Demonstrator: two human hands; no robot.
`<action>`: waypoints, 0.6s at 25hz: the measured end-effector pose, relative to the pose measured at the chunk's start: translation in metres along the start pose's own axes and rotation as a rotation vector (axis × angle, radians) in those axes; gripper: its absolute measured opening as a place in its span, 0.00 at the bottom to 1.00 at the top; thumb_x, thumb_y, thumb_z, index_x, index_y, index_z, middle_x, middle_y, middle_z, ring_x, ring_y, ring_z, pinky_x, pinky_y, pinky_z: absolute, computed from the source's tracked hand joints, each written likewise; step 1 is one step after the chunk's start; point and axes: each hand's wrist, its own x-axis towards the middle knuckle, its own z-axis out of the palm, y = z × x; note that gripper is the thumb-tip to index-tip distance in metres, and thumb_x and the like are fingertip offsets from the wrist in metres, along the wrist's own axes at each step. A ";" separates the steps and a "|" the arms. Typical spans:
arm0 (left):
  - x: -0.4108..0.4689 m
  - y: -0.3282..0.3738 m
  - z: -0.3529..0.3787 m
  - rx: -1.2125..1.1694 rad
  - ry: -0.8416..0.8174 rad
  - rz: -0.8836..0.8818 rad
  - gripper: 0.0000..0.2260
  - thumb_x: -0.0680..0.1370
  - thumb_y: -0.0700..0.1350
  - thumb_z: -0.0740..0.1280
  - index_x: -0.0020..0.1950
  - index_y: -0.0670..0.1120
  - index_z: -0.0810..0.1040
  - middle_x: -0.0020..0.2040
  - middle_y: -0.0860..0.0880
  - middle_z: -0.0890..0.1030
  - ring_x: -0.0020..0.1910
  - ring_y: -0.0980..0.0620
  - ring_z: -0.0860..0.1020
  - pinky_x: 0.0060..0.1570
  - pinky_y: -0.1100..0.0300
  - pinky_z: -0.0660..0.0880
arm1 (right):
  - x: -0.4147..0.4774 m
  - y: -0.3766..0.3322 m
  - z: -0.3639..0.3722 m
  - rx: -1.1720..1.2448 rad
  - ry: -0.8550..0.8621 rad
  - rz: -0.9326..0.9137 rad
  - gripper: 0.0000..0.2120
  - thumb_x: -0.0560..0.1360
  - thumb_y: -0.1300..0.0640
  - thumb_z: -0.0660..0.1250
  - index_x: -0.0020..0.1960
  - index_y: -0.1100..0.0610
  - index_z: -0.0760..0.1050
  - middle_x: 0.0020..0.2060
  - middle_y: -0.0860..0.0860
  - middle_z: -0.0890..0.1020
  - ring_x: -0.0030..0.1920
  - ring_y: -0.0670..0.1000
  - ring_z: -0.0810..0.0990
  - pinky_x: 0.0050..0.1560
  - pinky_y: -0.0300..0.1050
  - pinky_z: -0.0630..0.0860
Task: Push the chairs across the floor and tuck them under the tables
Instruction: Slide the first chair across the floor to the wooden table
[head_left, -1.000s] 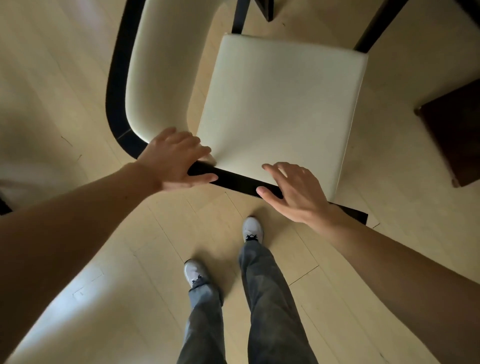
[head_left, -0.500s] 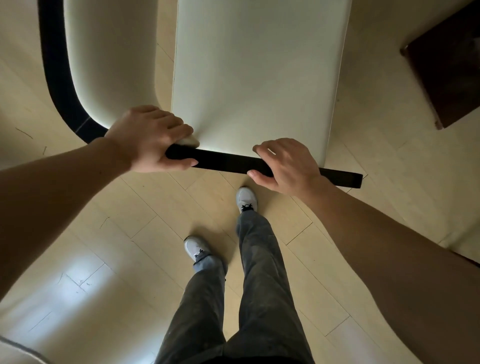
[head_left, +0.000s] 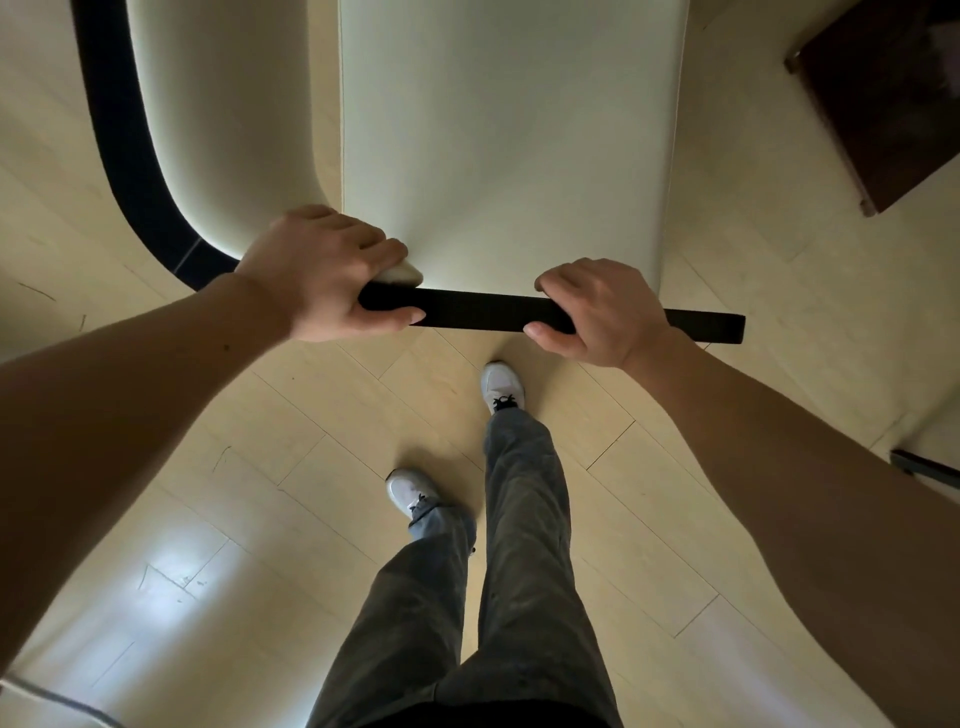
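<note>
A cream-upholstered chair (head_left: 498, 130) with a black frame fills the top middle of the head view, seen from above. Its black top rail (head_left: 478, 310) runs across the middle of the view and curves away up the left side. My left hand (head_left: 327, 275) is closed around the rail at the left corner of the backrest. My right hand (head_left: 597, 312) grips the same rail further right, thumb underneath. The chair's legs are hidden beneath the seat. No table top is in view.
A dark brown piece of furniture (head_left: 883, 98) stands at the upper right, close to the chair's right side. My legs and white shoes (head_left: 501, 387) stand on the pale wood floor (head_left: 291, 467) behind the chair. A dark edge (head_left: 922, 467) shows at the right.
Both hands went from hovering open over the rail to closing around it. The chair now sits closer and higher in view, with its seat running out of the top edge.
</note>
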 end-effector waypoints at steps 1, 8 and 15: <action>0.000 0.000 0.000 0.005 0.003 0.002 0.28 0.76 0.69 0.54 0.54 0.47 0.79 0.43 0.45 0.82 0.44 0.39 0.81 0.49 0.46 0.74 | 0.000 0.000 0.000 -0.001 0.002 0.000 0.28 0.79 0.38 0.55 0.48 0.63 0.76 0.32 0.55 0.77 0.30 0.57 0.73 0.31 0.48 0.71; 0.005 -0.014 0.005 0.029 0.035 0.016 0.32 0.76 0.71 0.51 0.52 0.47 0.79 0.42 0.47 0.82 0.42 0.40 0.80 0.47 0.48 0.74 | 0.008 0.000 0.000 -0.016 0.017 0.010 0.26 0.78 0.39 0.55 0.46 0.63 0.75 0.29 0.55 0.75 0.28 0.56 0.71 0.29 0.48 0.70; 0.014 -0.031 0.004 0.020 0.067 0.043 0.30 0.76 0.71 0.51 0.52 0.49 0.80 0.41 0.48 0.82 0.40 0.42 0.80 0.45 0.48 0.74 | 0.018 0.005 -0.001 -0.004 0.019 0.010 0.27 0.79 0.38 0.53 0.46 0.62 0.74 0.29 0.53 0.73 0.27 0.54 0.70 0.26 0.48 0.71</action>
